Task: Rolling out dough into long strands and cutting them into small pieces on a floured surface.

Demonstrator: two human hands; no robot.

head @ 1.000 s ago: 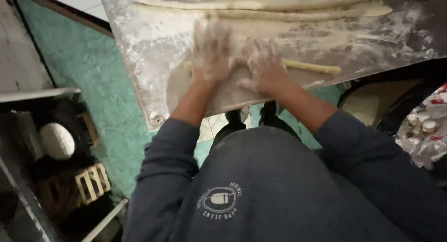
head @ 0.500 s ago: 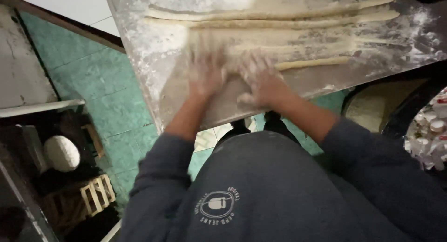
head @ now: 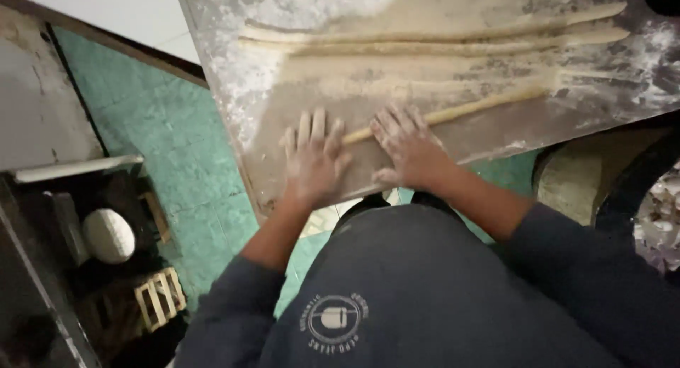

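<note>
A thin rope of dough (head: 467,110) lies across the floured work table (head: 234,85), running from my hands toward the right. My left hand (head: 313,159) lies flat on the table with fingers spread, at the rope's left end. My right hand (head: 407,145) presses flat on the rope beside it. Both hands are dusted with flour. Farther back lie several long finished dough ropes (head: 439,38), side by side.
Green floor tiles (head: 177,148) show left of the table. A round pale lump (head: 108,235) and a small wooden crate (head: 159,297) sit in the dark area at lower left. A dark container with pale pieces (head: 659,219) stands at the right edge.
My hands have slid back toward the table's near edge and flattened out, fingers spread, while the dough rope under them has grown longer to the right.
</note>
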